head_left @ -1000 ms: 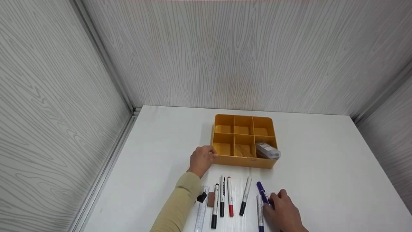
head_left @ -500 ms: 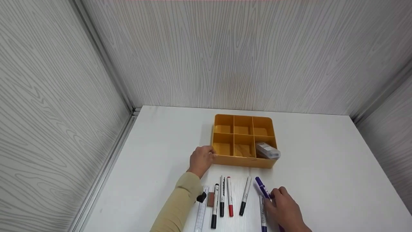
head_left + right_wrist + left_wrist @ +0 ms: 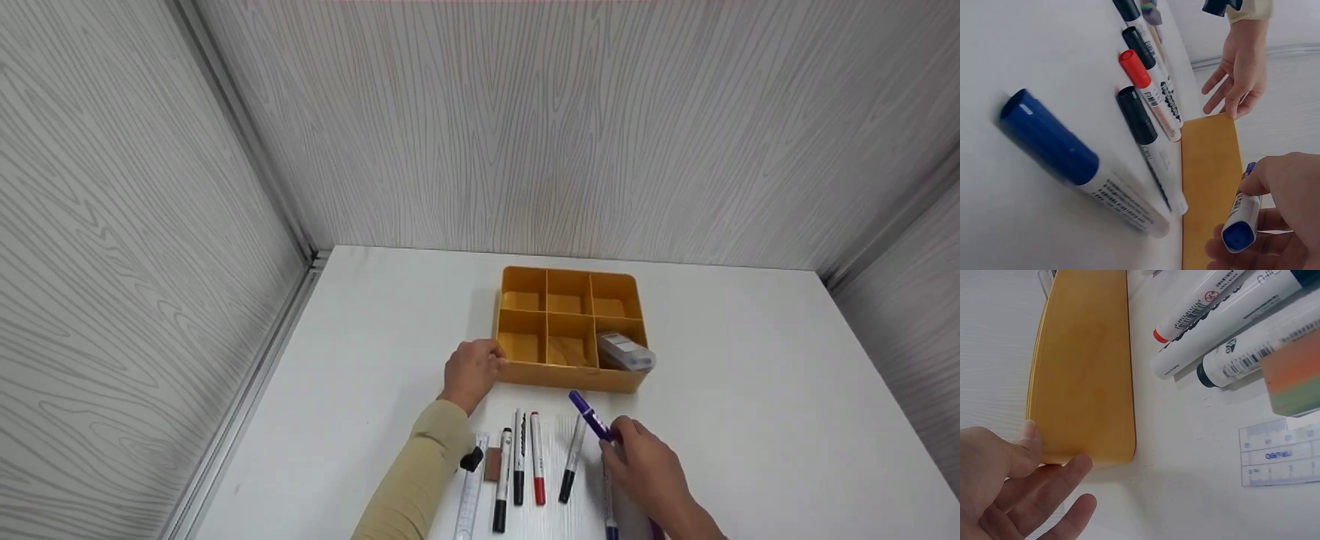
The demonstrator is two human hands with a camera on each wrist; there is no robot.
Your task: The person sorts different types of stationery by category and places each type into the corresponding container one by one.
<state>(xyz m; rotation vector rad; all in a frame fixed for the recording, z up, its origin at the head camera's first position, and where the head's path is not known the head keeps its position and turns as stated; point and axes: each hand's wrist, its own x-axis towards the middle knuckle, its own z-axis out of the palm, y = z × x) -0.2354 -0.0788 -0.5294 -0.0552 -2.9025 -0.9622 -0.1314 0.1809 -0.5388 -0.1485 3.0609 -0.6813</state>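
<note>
My left hand (image 3: 471,373) holds the near left corner of a yellow divided organizer box (image 3: 562,376); in the left wrist view its thumb is at the rim, fingers by the side wall. My right hand (image 3: 651,469) pinches a blue-purple marker (image 3: 591,415) between thumb and fingers, tilted toward the box. The right wrist view shows that marker's white label and blue end (image 3: 1238,236). Below lies a white marker with a blue cap (image 3: 1050,135), partly hidden by the hand in the head view. A clear plastic case (image 3: 627,352) leans in the box's near right compartment.
Left of my right hand lie a black-capped marker (image 3: 571,459), a red-capped one (image 3: 537,457) and two more black-capped ones. A brown-red eraser (image 3: 492,465) and a clear ruler (image 3: 469,495) lie by my left sleeve. A purple object (image 3: 657,531) shows at the bottom edge.
My right hand has moved left and toward the box, lifting the blue-purple marker off the table. The white blue-capped marker has shifted slightly. My left hand stays at the box corner.
</note>
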